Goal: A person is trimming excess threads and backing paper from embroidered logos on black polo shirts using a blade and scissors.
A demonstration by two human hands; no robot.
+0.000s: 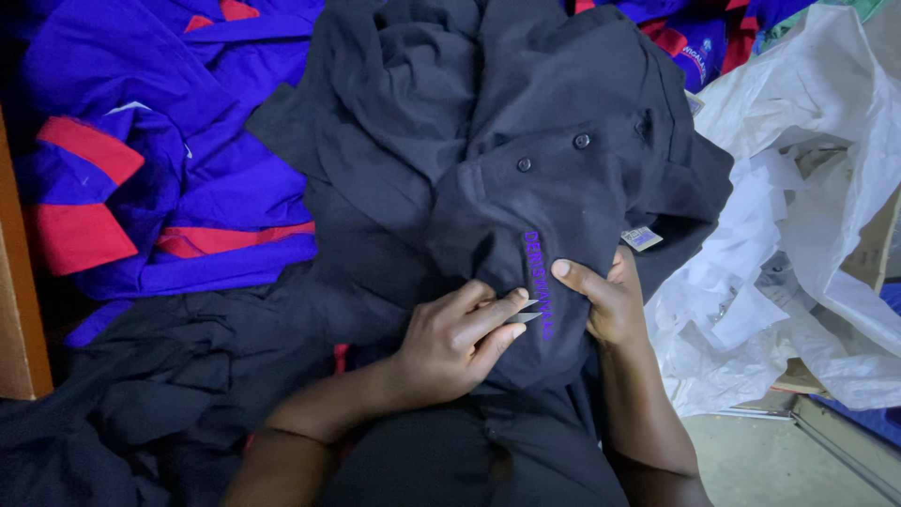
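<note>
The scene is dim and evenly lit, with no hard shadows. The black shirt (526, 188) swallows detail in its folds, and the lower left corner sinks into near darkness. The white plastic sheeting (807, 188) at the right edge is brightest, slightly washed out. Focus is fairly sharp centrally.

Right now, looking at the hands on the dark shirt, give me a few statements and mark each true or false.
1. The left hand holds small metal snips at the purple embroidery. True.
2. The black shirt has yellow embroidery. False: it is purple.
3. The right hand grips the shirt beside the embroidery. True.
4. The garments at upper left are green. False: they are blue and red.
5. White plastic sheeting lies to the right. True.
</note>
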